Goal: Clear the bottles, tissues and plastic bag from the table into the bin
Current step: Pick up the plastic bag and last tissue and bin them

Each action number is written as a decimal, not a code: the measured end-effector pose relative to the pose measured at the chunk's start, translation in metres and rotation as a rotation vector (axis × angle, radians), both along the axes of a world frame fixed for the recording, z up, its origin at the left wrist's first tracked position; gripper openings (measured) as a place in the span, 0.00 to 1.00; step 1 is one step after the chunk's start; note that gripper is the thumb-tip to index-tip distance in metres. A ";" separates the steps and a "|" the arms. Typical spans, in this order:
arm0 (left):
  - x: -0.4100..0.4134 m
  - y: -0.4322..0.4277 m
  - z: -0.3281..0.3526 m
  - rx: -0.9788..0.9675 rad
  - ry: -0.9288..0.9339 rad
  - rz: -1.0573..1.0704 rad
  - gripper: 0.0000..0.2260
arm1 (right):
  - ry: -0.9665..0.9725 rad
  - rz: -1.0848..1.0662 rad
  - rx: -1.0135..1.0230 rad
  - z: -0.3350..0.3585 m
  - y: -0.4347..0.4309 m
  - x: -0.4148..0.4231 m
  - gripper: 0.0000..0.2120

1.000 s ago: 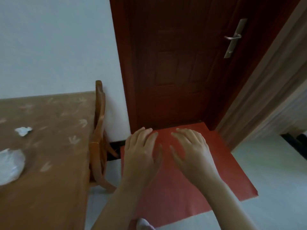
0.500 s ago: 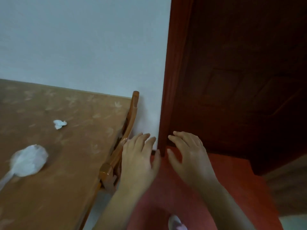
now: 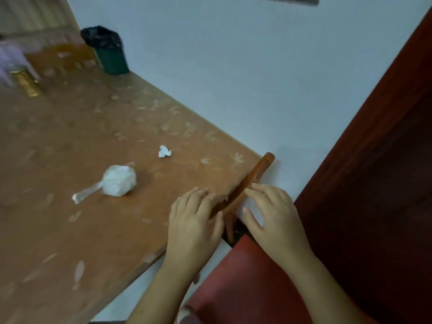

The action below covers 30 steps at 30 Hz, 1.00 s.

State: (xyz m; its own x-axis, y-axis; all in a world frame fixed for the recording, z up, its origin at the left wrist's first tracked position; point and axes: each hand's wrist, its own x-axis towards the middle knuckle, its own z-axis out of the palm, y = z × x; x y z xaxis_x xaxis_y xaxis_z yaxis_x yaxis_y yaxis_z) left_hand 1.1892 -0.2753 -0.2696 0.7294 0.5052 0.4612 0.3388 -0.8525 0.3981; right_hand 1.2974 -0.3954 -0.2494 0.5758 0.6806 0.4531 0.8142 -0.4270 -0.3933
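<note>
A knotted white plastic bag (image 3: 118, 181) lies on the brown table (image 3: 70, 141), its twisted tail pointing left. A small crumpled tissue (image 3: 164, 151) sits beyond it, toward the wall. A dark green bin (image 3: 109, 53) with a black liner stands at the table's far corner against the wall. A blurred gold bottle (image 3: 27, 83) stands at the far left. My left hand (image 3: 194, 225) hovers empty over the table's near right edge, fingers spread. My right hand (image 3: 272, 220) is empty beside it, past the table edge.
A wooden chair back (image 3: 247, 183) is tucked against the table's right end, between my hands. A dark red door (image 3: 374, 171) fills the right side, a red mat (image 3: 245, 284) lies below. A blurred pale object (image 3: 9, 57) stands at the far left.
The view has swung left from the door and mat onto the table, bringing bin and bottle into sight. Both hands stay open and empty, now over the table edge.
</note>
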 end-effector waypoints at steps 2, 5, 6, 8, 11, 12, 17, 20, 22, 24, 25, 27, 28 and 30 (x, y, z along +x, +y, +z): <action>0.000 0.015 -0.003 0.002 0.012 0.063 0.13 | 0.005 0.053 -0.007 -0.003 0.020 0.007 0.14; 0.005 0.044 -0.005 -0.013 0.025 0.106 0.14 | 0.016 0.106 -0.019 -0.006 0.057 0.017 0.15; 0.008 0.056 -0.006 -0.018 0.021 0.114 0.14 | 0.019 0.119 -0.021 -0.007 0.070 0.019 0.15; 0.012 0.081 -0.006 -0.037 0.018 0.136 0.15 | 0.022 0.144 -0.027 -0.008 0.099 0.024 0.15; 0.014 0.120 -0.007 -0.047 -0.007 0.190 0.13 | 0.034 0.193 -0.055 -0.008 0.144 0.031 0.15; 0.014 0.133 -0.008 -0.048 -0.014 0.212 0.13 | 0.030 0.206 -0.072 -0.009 0.159 0.033 0.15; 0.007 0.188 -0.018 -0.068 -0.016 0.307 0.14 | 0.008 0.272 -0.118 -0.017 0.223 0.039 0.14; 0.001 0.214 -0.028 -0.070 -0.027 0.369 0.12 | 0.007 0.307 -0.132 -0.027 0.251 0.040 0.14; -0.004 0.227 -0.035 -0.108 -0.008 0.398 0.15 | 0.015 0.331 -0.139 -0.033 0.267 0.041 0.14; -0.009 0.237 -0.043 -0.134 0.010 0.434 0.17 | 0.018 0.351 -0.141 -0.041 0.281 0.043 0.14; -0.011 0.241 -0.047 -0.140 0.020 0.454 0.17 | 0.026 0.360 -0.146 -0.045 0.289 0.045 0.14; -0.013 0.252 -0.056 -0.137 0.027 0.498 0.16 | 0.052 0.376 -0.170 -0.056 0.305 0.048 0.14; -0.013 0.256 -0.061 -0.144 0.035 0.523 0.15 | 0.069 0.386 -0.188 -0.062 0.312 0.050 0.14; -0.015 0.264 -0.067 -0.174 0.063 0.565 0.17 | 0.105 0.408 -0.218 -0.074 0.328 0.056 0.15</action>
